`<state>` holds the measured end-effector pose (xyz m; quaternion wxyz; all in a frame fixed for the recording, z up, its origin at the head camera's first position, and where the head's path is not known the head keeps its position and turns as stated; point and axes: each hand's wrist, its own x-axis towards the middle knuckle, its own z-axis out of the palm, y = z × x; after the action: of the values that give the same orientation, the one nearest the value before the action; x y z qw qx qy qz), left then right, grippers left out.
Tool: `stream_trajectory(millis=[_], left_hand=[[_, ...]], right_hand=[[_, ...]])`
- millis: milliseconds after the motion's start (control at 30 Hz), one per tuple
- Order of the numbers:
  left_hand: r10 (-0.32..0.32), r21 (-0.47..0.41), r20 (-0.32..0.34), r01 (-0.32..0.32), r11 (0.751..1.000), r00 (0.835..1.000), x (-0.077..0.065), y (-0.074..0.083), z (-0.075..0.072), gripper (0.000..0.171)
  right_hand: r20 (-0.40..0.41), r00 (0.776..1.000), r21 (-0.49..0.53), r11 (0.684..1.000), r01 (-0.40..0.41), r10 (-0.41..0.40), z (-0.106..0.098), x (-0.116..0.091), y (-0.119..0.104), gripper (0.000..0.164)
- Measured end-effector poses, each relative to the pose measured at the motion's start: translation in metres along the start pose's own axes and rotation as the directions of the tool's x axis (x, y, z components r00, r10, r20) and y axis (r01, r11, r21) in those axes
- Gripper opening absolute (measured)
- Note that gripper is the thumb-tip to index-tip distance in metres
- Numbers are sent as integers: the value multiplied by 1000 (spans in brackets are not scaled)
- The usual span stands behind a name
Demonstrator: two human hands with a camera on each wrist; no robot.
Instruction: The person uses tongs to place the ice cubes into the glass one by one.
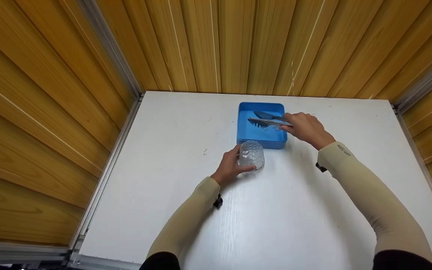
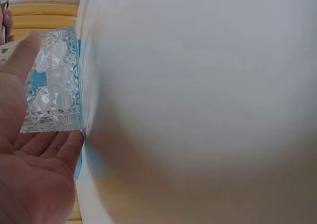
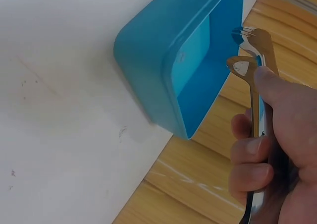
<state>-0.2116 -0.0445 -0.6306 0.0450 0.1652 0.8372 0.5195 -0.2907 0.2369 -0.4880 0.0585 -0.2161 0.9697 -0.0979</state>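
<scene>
My left hand grips a clear glass with a cut, faceted pattern, thumb on the near side and fingers on the other. Close to the white tabletop, the glass appears upright in front of a blue box; whether its base touches the table I cannot tell. Above the box's right side, my right hand holds a bundle of metal cutlery. A fork and a spoon show in the right wrist view, heads pointing away from the palm. The palm hides the other ends.
The open-topped box sits on the white table toward its back edge. Wood-patterned panels rise behind and at both sides, with metal rails along the table's sides.
</scene>
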Motion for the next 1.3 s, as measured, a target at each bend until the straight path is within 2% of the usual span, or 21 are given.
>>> stream_trajectory(millis=[367,667,1300], left_hand=[[4,-10,-2,-4,1000,1000,0,0,1,93],[-14,-1,-1,14,1000,1000,0,0,-1,93],[9,2,0,-9,1000,1000,0,-1,-2,93]], right_hand=[[16,999,-29,999,-42,42,4,7,13,43],[48,997,-44,997,-57,59,8,13,14,39],[117,986,-16,993,-118,119,8,22,9,32]])
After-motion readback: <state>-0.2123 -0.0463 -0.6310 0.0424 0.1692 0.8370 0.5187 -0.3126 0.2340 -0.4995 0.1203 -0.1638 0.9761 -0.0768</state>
